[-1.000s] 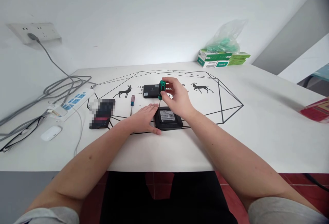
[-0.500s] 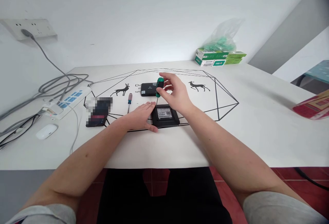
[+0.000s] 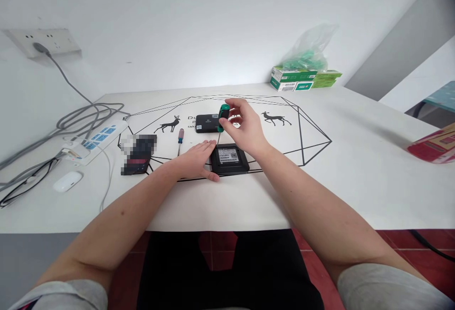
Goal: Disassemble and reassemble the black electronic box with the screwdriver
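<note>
A square black device case (image 3: 230, 165) with a white label lies on the table in front of me. My left hand (image 3: 199, 159) is stretched out flat along the case's left side, thumb spread toward me, fingertips by its far left corner. In my right hand (image 3: 246, 125) is a screwdriver (image 3: 223, 116) with a green and black handle, pinched between thumb and fingers. It stands nearly upright, slightly tilted, its shaft running down to the far left corner of the case. Whether the tip sits in a screw is too small to tell.
Behind the case lies a flat black box (image 3: 205, 123). A second screwdriver (image 3: 180, 139) is left of it, then a partly blurred phone (image 3: 139, 156). Further left are a power strip (image 3: 103, 140), cables and a white earbud case (image 3: 68, 181). Green boxes (image 3: 294, 77) stand at the back right.
The screwdriver handle leans slightly more to the right, and my right hand's fingers have shifted a little around it. My left hand and the case keep their places; the view moved slightly.
</note>
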Demonstrator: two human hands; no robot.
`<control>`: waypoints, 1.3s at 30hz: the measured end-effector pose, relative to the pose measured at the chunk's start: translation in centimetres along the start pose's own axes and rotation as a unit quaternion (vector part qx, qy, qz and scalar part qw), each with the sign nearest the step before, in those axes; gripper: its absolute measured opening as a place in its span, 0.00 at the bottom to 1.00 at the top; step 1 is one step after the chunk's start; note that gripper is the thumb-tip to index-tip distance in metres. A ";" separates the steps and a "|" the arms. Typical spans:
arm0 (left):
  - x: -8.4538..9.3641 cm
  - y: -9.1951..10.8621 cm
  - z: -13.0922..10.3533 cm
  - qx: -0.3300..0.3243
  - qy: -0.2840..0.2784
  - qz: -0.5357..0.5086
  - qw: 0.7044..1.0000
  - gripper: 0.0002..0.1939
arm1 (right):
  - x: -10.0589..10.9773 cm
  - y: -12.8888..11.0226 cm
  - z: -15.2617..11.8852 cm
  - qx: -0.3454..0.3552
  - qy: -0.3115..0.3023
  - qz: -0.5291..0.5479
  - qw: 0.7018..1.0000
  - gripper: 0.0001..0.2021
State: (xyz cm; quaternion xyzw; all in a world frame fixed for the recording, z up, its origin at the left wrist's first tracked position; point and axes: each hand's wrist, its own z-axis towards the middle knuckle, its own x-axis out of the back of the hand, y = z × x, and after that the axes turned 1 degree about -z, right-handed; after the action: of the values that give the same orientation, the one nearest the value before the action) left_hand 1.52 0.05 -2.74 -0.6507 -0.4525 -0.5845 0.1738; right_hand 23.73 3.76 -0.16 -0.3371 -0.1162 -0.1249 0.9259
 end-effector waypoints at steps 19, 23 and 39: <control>0.2 0.4 0.0 0.002 -0.004 -0.007 1.000 0.77 | -0.7 0.5 -0.5 -0.007 -0.021 0.002 1.000 0.22; 0.2 0.4 0.0 0.000 -0.004 -0.007 1.000 0.76 | -0.8 0.4 -0.6 -0.022 -0.027 0.042 0.999 0.24; -0.2 -0.2 0.0 -0.017 0.003 -0.016 1.000 0.77 | -0.6 -0.1 -0.5 0.009 -0.015 -0.023 1.000 0.25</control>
State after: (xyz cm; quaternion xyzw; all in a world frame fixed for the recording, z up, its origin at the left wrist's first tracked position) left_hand 1.42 0.10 -2.95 -0.6444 -0.4525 -0.5966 0.1550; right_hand 23.23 3.42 -0.64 -0.3275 -0.1388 -0.1399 0.9241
